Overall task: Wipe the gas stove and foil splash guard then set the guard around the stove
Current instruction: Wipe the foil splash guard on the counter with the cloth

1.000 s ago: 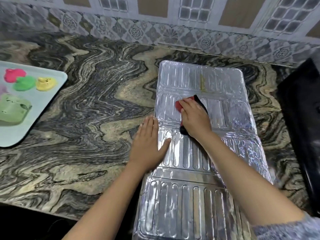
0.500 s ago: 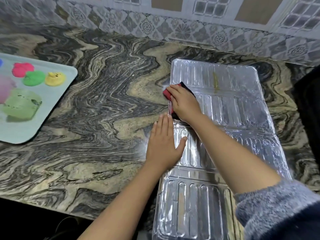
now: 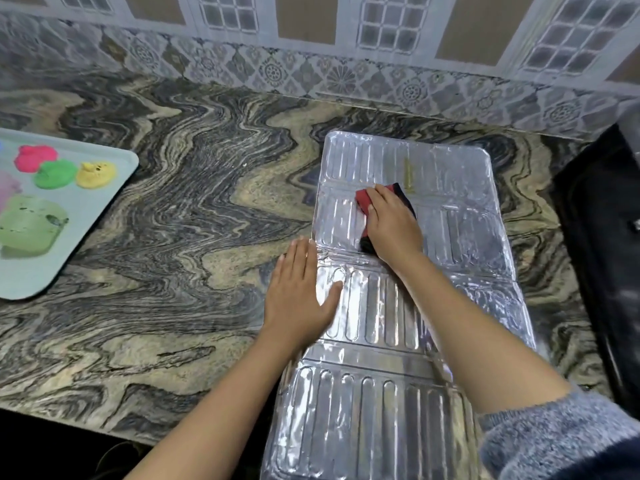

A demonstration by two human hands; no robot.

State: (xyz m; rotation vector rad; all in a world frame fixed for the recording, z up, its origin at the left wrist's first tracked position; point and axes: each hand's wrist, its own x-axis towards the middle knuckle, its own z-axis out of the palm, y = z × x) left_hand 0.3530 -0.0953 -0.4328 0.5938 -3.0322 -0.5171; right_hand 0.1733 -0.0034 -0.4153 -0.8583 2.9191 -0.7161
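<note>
The foil splash guard (image 3: 450,237) lies flat and unfolded on the marble counter, its ribbed panels running from the back wall toward me. My right hand (image 3: 393,226) presses a red and black cloth (image 3: 363,199) onto the guard's second panel from the far end. My left hand (image 3: 301,289) rests flat with fingers together on the guard's left edge, half on the counter. The black gas stove (image 3: 602,244) shows only partly at the right edge.
A pale blue tray (image 3: 104,206) with pink, green and yellow moulded shapes sits at the left on the marble counter (image 3: 173,237). A patterned tile wall (image 3: 311,71) backs the counter. The counter's front edge runs under my left forearm.
My right hand slid the cloth left to the guard's left edge and then back right toward the panel's middle. My left hand stayed pressing the left edge.
</note>
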